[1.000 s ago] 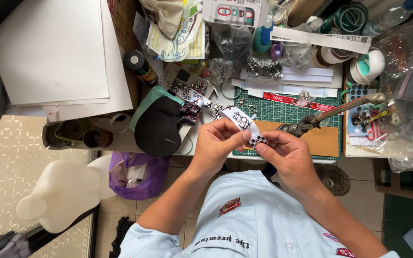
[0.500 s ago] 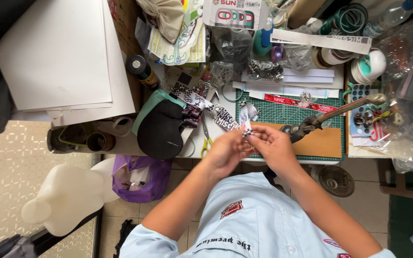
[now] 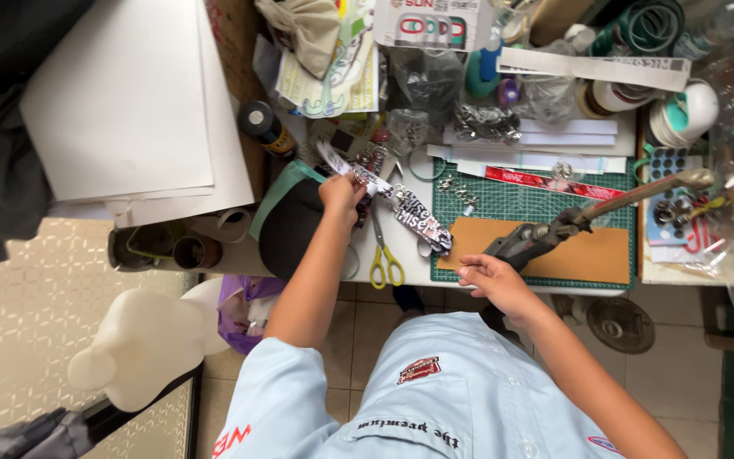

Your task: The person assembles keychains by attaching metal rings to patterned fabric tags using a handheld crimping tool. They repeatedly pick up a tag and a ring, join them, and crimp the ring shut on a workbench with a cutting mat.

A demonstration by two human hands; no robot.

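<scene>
My left hand [image 3: 341, 195] grips a black-and-white printed strap [image 3: 418, 223] near its middle. The strap lies stretched across the white tabletop, from the clutter at the back down to the green cutting mat [image 3: 527, 201]. My right hand [image 3: 493, 280] is off the strap, at the table's front edge. Its fingers are bunched, just below the dark base of a hand press [image 3: 530, 240] on a brown board [image 3: 588, 255]. Whether the right hand pinches something small is hidden. Yellow-handled scissors [image 3: 386, 262] lie between my hands.
The press lever [image 3: 639, 194] slants up to the right. A black cap [image 3: 292, 229] sits beside my left forearm. Bags of metal fittings, tape rolls, paper strips and a spray can [image 3: 262, 127] crowd the back. White boards [image 3: 129, 110] lie to the left, and a white plastic jug [image 3: 150, 340] stands on the floor.
My hands were together on the strap's end in front of my chest. Now the left hand has carried the strap up and left onto the table, and the right has let go and moved right.
</scene>
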